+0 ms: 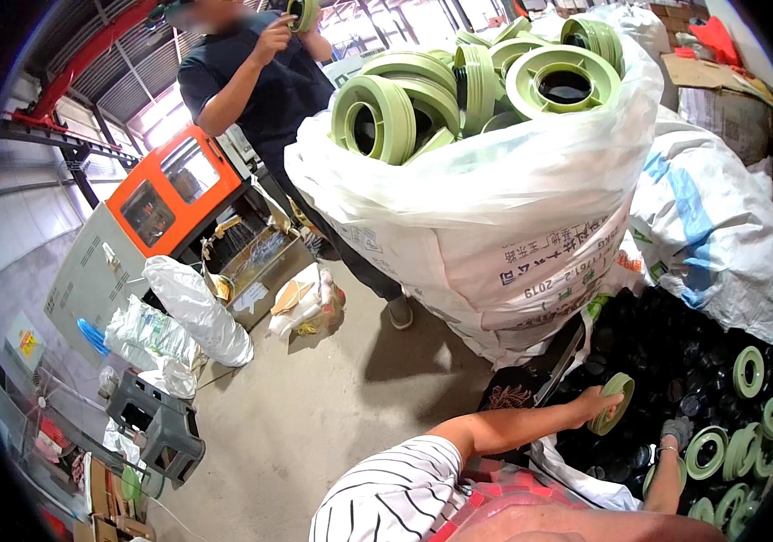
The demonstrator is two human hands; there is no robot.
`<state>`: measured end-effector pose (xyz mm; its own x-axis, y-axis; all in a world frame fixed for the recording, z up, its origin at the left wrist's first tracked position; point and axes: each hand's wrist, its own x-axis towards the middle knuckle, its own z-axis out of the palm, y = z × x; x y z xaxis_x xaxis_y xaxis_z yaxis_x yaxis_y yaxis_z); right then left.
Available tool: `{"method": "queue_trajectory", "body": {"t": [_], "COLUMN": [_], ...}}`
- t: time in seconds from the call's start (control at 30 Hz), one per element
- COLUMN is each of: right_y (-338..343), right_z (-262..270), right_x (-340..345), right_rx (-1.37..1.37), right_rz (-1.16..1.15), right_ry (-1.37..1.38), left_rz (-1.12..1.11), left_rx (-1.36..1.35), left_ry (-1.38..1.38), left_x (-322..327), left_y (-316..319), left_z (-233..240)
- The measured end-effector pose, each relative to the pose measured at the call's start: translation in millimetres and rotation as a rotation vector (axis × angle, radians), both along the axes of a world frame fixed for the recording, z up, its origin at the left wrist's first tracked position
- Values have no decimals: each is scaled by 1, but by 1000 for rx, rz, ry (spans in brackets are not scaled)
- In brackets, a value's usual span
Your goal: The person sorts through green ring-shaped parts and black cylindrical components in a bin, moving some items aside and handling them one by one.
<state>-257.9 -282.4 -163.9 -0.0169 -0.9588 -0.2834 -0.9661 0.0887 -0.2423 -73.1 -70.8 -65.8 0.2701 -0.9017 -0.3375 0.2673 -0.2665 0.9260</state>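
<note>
My left hand (593, 405) grips a light green plastic ring (612, 404) by its rim, tilted on edge over a heap of black plastic caps (657, 359). To the right, my right hand (678, 430), in a grey glove, reaches down among the black caps. Its fingers point away from me, and what they hold, if anything, cannot be made out. A green ring (705, 452) lies just right of the gloved hand. Further green rings (748, 371) rest on the caps toward the right rim of the view.
A tall white woven sack (481, 223) stands ahead, heaped with green ring fittings (562, 78). Behind it, another person (251, 81) holds a green ring. A blue-striped white sack (711, 223) leans at right. An orange-and-grey machine (173, 186) and grey plastic stool (156, 427) stand left.
</note>
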Motion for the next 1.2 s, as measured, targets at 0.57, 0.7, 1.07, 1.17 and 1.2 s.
{"method": "queue_trajectory", "body": {"t": [0.57,0.7,1.07,1.17,1.2], "right_y": [120,138,181,193,195], "right_z": [131,136,154,157,156], "right_x": [28,19,0,-1,-1], "right_rx": [-437,-355,-351,-453,-453], "right_rz": [806,814,1115,1289,1314], "right_ry": [-734,-648,-711,-658,-625], "left_rz": [43,82,-25,-96,-128], "left_rx": [-277,-254,-175,-111,-72], "left_ry": [684,627,-39,80,140], "left_x": [-32,-39,-30,-25,-20], "left_y": [40,56,87,95,95], "left_z": [26,34,47,54,50]}}
